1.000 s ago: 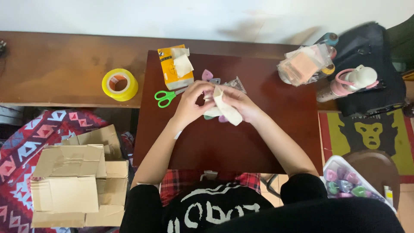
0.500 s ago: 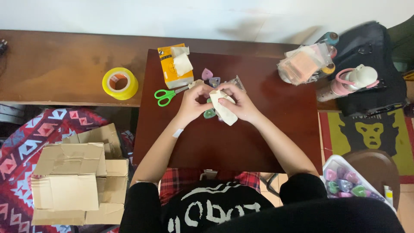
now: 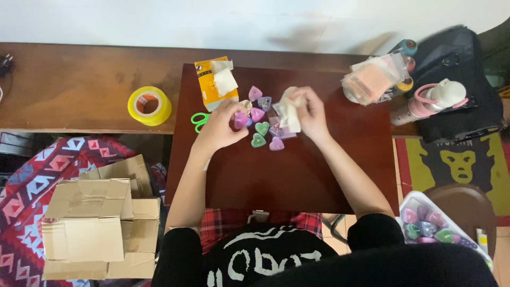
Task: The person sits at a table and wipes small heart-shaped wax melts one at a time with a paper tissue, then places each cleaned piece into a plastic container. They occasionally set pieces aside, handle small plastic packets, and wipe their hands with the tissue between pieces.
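Observation:
Several small heart-shaped pieces [image 3: 261,128] in pink, purple, green and clear lie at the far middle of a dark brown table [image 3: 287,170]. My left hand [image 3: 224,125] pinches one purple heart [image 3: 241,119] at the left of the group. My right hand [image 3: 307,112] grips a crumpled piece of white paper [image 3: 287,114] just right of the hearts, held slightly above the table.
Green-handled scissors [image 3: 198,119] and a yellow packet [image 3: 215,83] lie left of the hearts. A yellow tape roll [image 3: 149,106] sits on the wooden bench. Bagged items [image 3: 375,78] and a pink bottle [image 3: 435,99] are at right. Cardboard boxes [image 3: 90,218] lie on the floor, and a tray of hearts [image 3: 430,226] is at lower right.
My hands were together around the white paper. They have parted: the right keeps the paper, the left has moved to a purple heart, and the hearts now show on the table.

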